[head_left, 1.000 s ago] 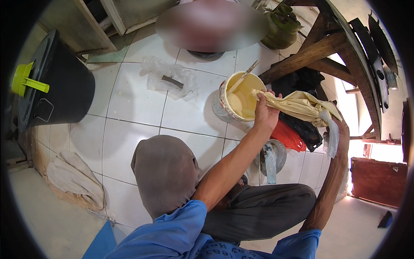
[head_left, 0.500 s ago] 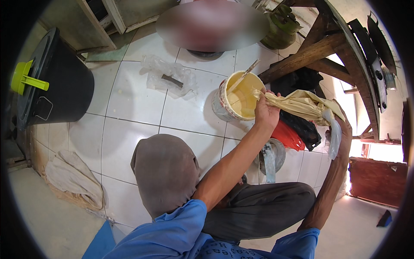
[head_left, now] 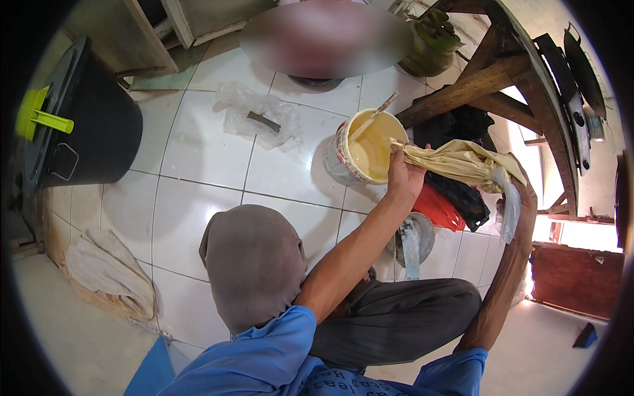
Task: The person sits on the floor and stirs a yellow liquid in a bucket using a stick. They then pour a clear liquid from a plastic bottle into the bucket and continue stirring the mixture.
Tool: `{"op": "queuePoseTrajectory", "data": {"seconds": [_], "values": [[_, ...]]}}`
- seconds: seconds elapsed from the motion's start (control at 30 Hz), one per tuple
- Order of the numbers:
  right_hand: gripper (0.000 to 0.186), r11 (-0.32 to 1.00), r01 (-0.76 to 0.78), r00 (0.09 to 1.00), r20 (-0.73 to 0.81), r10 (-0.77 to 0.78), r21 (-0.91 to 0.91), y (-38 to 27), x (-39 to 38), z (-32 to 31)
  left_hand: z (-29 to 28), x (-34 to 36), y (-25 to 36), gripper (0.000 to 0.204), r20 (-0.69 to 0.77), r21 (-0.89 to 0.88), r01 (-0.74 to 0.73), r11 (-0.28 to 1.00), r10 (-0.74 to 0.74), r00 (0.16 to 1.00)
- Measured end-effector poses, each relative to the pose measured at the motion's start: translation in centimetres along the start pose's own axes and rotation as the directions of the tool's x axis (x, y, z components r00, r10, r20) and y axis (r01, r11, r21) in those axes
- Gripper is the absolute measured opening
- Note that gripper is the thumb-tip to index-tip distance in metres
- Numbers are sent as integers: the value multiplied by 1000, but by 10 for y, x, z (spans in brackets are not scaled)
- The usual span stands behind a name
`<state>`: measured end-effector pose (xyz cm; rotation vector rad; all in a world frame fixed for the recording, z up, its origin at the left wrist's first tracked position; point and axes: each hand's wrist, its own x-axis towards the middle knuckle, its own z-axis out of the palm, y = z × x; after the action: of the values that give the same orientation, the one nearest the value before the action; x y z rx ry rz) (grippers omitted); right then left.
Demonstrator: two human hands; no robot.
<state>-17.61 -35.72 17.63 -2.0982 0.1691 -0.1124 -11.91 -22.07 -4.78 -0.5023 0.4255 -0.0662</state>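
Note:
I hold a long, bunched pale-yellow cloth bag [head_left: 462,158] across the right of the view. My left hand [head_left: 404,170] grips its narrow frayed end just over the right rim of a white bucket [head_left: 343,162], which has pale yellow stuff inside and a stick [head_left: 375,119] standing in it. My right hand [head_left: 518,185] is closed on the bag's far end, where translucent plastic [head_left: 508,214] is tied and hangs down; the bag hides most of those fingers.
Black [head_left: 465,201] and red bags [head_left: 436,208] and a metal container [head_left: 422,244] lie under a wooden stand [head_left: 495,72]. Crumpled plastic [head_left: 257,112], a black bin [head_left: 99,132] and a cloth [head_left: 109,270] are left. A gas cylinder [head_left: 429,46] stands behind, beside a blurred patch [head_left: 323,36].
The view has shifted very slightly. My hands and the cloth bag have barely moved, with both hands still gripping it.

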Motion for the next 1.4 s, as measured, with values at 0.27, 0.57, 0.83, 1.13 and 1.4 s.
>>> {"op": "queuePoseTrajectory", "data": {"seconds": [0.27,0.57,0.83,1.13,1.4], "values": [[44,980,-9,1000,6,8,201,-3,2,9,-7,14,7,22,-137,-28,-8,1000,4,991],[42,996,85,995,56,-86,27,7,6,4,-6,20,6,19,-203,-44,-44,998,34,979],[42,949,-56,998,48,44,309,11,2,1,16,-13,-14,31,-155,-29,26,999,-31,987],[35,962,-262,964,18,264,-82,13,1,0,1,-4,-14,25,45,361,-37,932,22,999],[32,855,-442,897,126,424,270,101,-34,-7,20,-29,-14,36,151,630,-223,744,164,975]]}}
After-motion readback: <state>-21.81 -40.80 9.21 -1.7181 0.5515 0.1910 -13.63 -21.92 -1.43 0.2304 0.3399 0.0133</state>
